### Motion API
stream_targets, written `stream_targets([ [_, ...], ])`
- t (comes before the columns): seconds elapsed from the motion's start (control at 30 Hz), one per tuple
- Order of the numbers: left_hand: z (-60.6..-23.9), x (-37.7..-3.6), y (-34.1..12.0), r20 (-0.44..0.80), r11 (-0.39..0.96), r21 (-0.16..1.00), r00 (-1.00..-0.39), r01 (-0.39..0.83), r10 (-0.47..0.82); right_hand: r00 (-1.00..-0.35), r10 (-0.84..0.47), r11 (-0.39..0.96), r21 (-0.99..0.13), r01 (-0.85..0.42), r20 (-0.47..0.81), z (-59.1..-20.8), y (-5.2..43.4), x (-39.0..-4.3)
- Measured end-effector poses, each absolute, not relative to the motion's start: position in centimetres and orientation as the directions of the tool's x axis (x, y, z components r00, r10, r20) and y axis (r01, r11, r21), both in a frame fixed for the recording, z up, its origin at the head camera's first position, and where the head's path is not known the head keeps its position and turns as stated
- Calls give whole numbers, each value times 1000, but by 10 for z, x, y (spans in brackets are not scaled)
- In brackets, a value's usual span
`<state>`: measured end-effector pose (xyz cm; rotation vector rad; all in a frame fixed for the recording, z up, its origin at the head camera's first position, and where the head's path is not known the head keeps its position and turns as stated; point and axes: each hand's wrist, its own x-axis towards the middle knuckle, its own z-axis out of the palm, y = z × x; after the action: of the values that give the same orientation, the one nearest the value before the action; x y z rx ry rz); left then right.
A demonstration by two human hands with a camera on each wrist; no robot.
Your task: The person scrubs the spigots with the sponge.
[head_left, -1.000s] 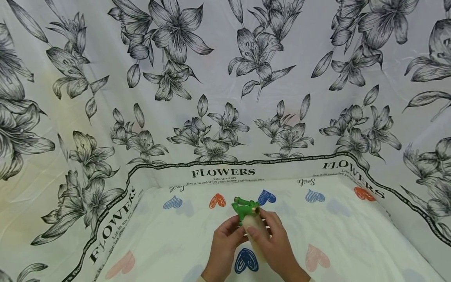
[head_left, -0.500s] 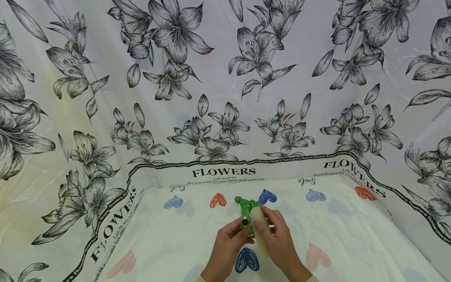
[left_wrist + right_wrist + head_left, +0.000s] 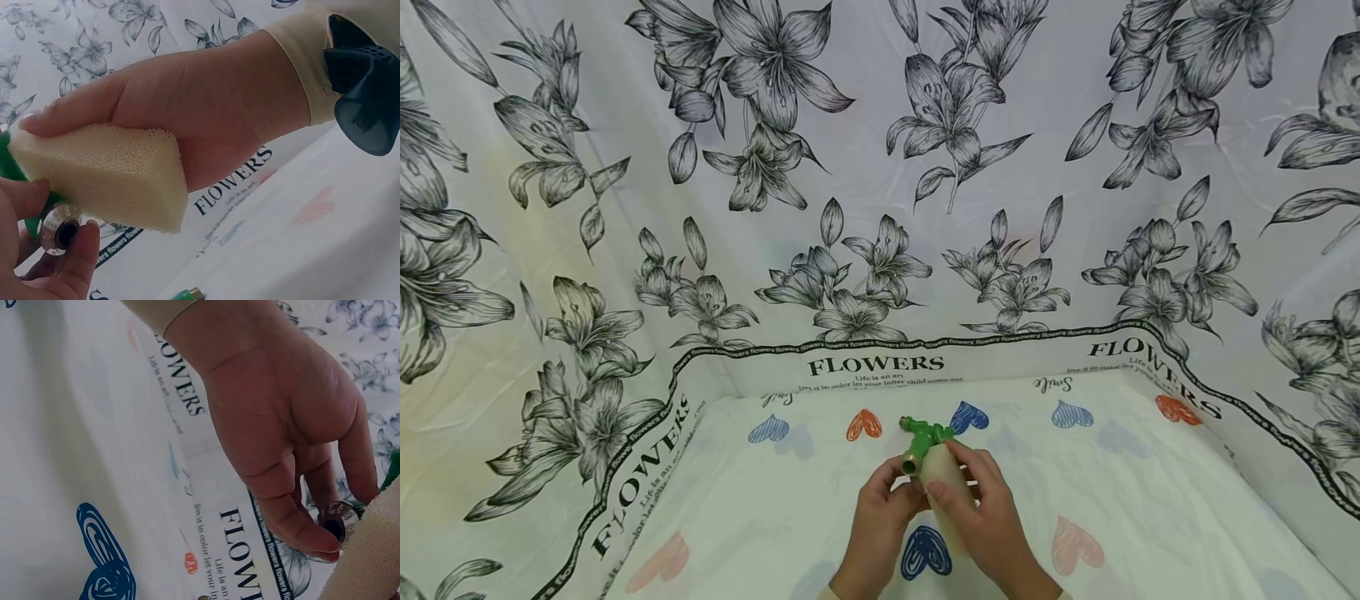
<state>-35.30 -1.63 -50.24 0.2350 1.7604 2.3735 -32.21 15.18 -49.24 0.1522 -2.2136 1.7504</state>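
Pinching the green tap by its brass mouth, our left hand holds it just above the table; our right hand clamps the sponge against its right side, both long axes pointing away.

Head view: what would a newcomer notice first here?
The green tap fitting with its brass mouth, held up over the heart-printed cloth at lower centre. The right hand presses a pale sponge against it while the left hand grips the fitting. Behind hangs a lily-printed backdrop reading FLOWERS.
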Motion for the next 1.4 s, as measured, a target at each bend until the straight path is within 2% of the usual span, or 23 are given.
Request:
stream_targets([
  [0.3,-498,-346,-15,17,-311,948,-968,-64,252,-936,154,289,-920,-264,316,-498,156,-328],
  [0.57,-498,-343,-18,92,-335,941,-926,-39,365,-941,170,251,-936,-247,294,-500,162,-330],
  [0.97,-497,-346,-16,62,-313,950,-967,-19,247,-947,129,231,-938,-260,294,-497,152,-320],
  [1.13,-497,-347,-16,54,-342,939,-971,-30,232,-945,122,211,-938,-274,303,-492,148,-316],
  [1.4,-496,-345,-14,35,-309,950,-976,-34,214,-938,120,238,-927,-291,325,-492,144,-314],
])
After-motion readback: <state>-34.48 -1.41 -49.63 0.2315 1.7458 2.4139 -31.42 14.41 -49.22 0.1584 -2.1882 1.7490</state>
